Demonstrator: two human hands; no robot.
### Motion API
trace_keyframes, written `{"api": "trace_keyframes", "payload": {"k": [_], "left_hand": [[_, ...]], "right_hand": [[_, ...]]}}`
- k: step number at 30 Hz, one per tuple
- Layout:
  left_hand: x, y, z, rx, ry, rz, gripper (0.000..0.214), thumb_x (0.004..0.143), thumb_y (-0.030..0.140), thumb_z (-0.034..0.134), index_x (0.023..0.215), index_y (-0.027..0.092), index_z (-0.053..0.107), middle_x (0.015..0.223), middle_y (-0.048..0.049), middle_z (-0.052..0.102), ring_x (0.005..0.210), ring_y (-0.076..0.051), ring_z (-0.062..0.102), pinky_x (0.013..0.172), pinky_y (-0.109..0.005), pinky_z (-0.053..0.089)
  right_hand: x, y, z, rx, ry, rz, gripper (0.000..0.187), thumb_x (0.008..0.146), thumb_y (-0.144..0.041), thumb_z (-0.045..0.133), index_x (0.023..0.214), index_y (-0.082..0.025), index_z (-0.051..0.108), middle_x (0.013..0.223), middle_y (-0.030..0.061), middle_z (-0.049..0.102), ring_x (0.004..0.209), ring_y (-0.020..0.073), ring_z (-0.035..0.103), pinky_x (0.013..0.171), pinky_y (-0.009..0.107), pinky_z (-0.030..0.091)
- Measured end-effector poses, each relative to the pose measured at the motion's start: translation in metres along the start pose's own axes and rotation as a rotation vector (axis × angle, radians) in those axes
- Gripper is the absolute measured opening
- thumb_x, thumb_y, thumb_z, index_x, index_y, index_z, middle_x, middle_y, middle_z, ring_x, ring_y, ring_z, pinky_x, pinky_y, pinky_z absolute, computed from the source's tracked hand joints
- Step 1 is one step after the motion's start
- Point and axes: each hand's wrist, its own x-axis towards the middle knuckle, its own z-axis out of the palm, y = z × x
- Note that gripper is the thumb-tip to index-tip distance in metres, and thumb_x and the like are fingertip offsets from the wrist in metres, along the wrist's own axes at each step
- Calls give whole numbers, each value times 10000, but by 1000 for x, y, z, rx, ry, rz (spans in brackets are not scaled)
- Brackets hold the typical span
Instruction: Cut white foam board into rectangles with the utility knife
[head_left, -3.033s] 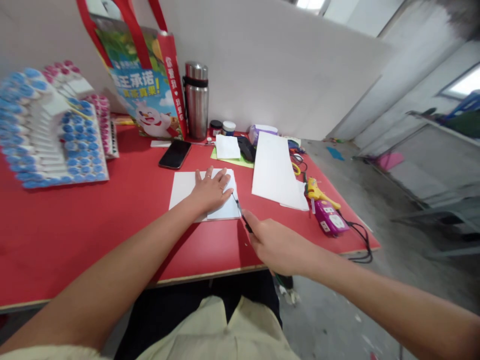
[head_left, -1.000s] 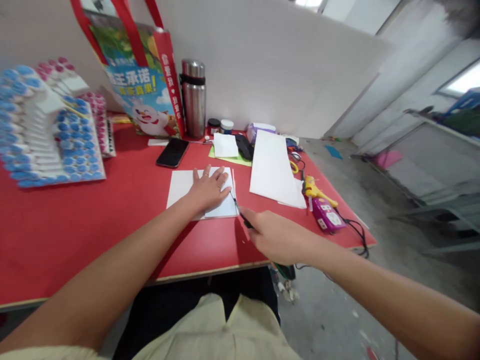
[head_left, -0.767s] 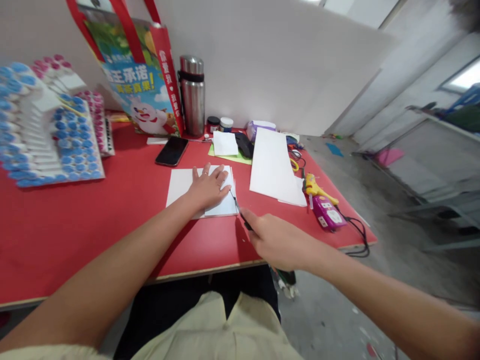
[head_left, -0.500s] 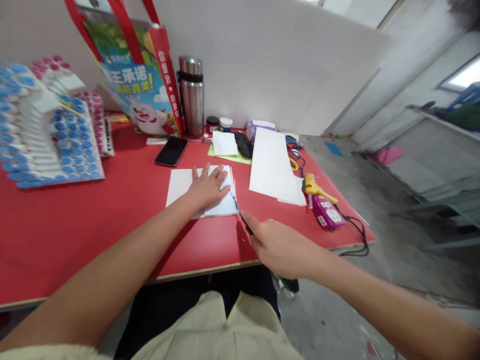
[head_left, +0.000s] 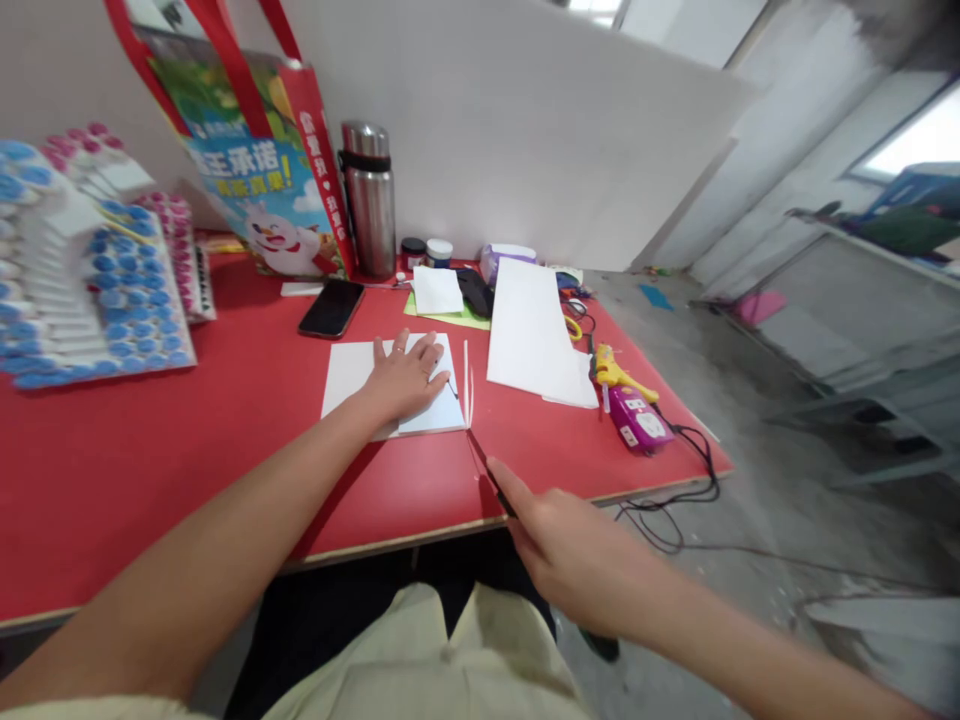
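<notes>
My left hand (head_left: pixel 405 382) lies flat with fingers spread on a white sheet of board (head_left: pixel 345 375), pressing it to the table. Under that palm, a second, slightly bluish white piece (head_left: pixel 433 415) covers the sheet's right part. My right hand (head_left: pixel 551 540) is wrapped round a dark-handled craft knife (head_left: pixel 500 492), index finger stretched along it. The blade points at the lower end of some thin white strips (head_left: pixel 469 385), which lie just beside the board's right edge. Whether the blade tip touches the table is hard to tell.
Behind the board are a phone (head_left: pixel 331 307), a steel flask (head_left: pixel 370 200) and a printed bag (head_left: pixel 262 180). A large white board (head_left: pixel 529 330), a yellow glue gun (head_left: pixel 622 374) and a purple power socket (head_left: pixel 639 420) with cables are on the right. A blue-and-white model (head_left: pixel 135 290) stands left.
My right hand has drawn the knife toward me, off the board's edge. Thin strips now lie apart from the board on its right. My left hand stays pressed on it.
</notes>
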Motion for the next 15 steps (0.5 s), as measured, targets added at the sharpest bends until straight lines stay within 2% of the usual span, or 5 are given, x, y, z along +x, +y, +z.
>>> {"api": "trace_keyframes", "payload": {"k": [4,6,10,13,15], "left_hand": [[-1,-1,3,-1,31,1,602,993,522,291,1521,259,407,1672,-39,258,1519,-437,169,1162,-734,96],[-1,-2,5,-9,51,-1,608,993,522,302,1535,259,378,1667,-47,273,1524,-420,170,1177,-709,94],[0,-3,7,-44,84,-9,659,984,511,345,1571,216,297,1643,-81,328,1523,-409,181,1195,-676,94],[1,-6,7,-77,119,-12,653,974,484,382,1550,180,332,1608,-117,389,1512,-394,222,1202,-653,120],[2,-8,8,-102,153,-8,637,967,468,409,1525,164,368,1583,-141,422,1501,-385,261,1202,-637,154]], "right_hand": [[-11,20,-14,149,63,-20,640,977,-270,413,1603,-230,287,971,116,722,836,231,691,666,274,419],[-3,30,-25,219,166,-13,630,991,-291,405,1601,-212,269,973,117,721,844,226,690,665,270,429],[51,36,-34,322,339,127,443,968,-262,470,1370,-75,476,771,101,706,649,199,661,590,262,414],[103,31,-32,423,321,216,304,999,-315,431,1143,-84,567,669,76,679,477,162,599,521,256,399],[126,25,-30,399,297,222,321,1012,-363,418,1051,-105,603,695,93,692,508,165,629,546,256,425]]}}
